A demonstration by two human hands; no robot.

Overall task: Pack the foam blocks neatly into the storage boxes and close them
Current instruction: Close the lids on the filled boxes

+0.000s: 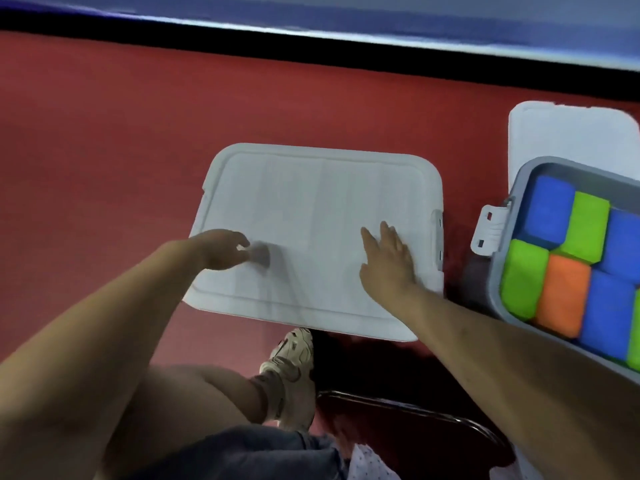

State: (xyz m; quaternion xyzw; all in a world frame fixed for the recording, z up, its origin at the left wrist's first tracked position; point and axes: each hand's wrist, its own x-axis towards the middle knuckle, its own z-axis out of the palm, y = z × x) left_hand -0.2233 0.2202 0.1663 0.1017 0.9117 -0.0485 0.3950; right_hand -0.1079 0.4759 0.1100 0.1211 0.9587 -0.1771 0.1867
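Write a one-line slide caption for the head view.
Both hands, left hand and right hand, press the white lid onto one storage box; beside it, an open box holds foam blocks.

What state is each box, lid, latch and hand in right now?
Middle storage box: lid on.
Its right latch: lying against the box side.
Right storage box: open, filled with foam blocks.
Its latch: flipped outward.
Loose lid: flat on the floor behind the right box.
Left hand: fingers curled, over the lid.
Right hand: flat, pressing the lid.
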